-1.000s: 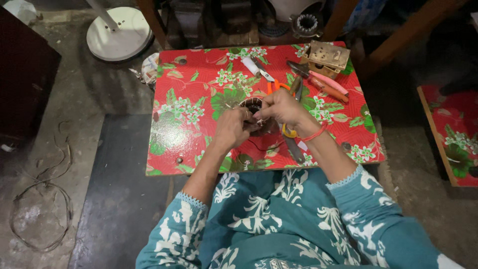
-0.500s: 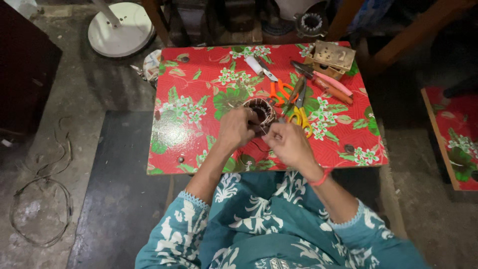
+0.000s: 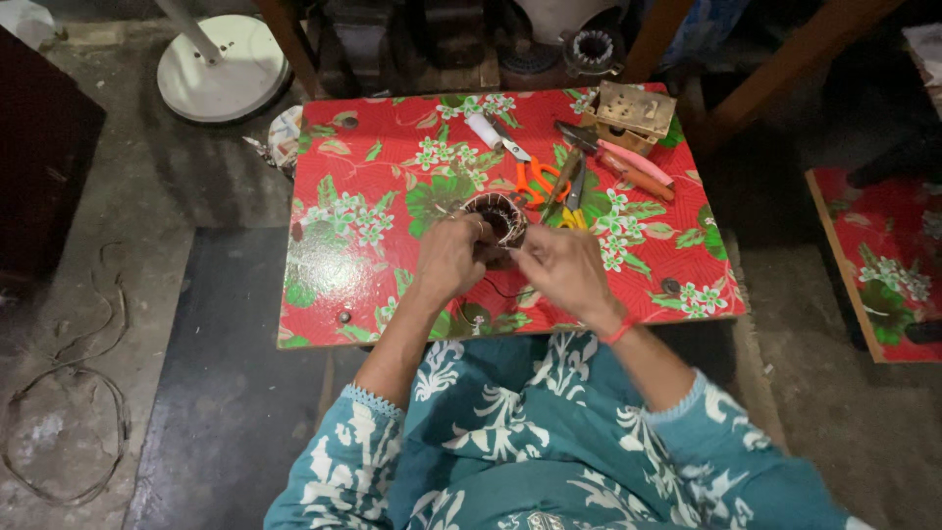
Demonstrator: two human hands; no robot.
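Copper wire already fills the round coil [image 3: 494, 218]. Left hand [image 3: 449, 260] grips it; right hand [image 3: 561, 267] pinches a thin strand, loose ends untied.

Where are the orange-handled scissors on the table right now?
In the head view, the orange-handled scissors lie right of the table's middle, just beyond the round coil.

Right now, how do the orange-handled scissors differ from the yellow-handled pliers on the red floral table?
The orange-handled scissors have looped handles and lie beside the white roll; the yellow-handled pliers have straight grips and lie to their right, with a dark tool across them. Both lie untouched on the red floral table, beyond the hands.
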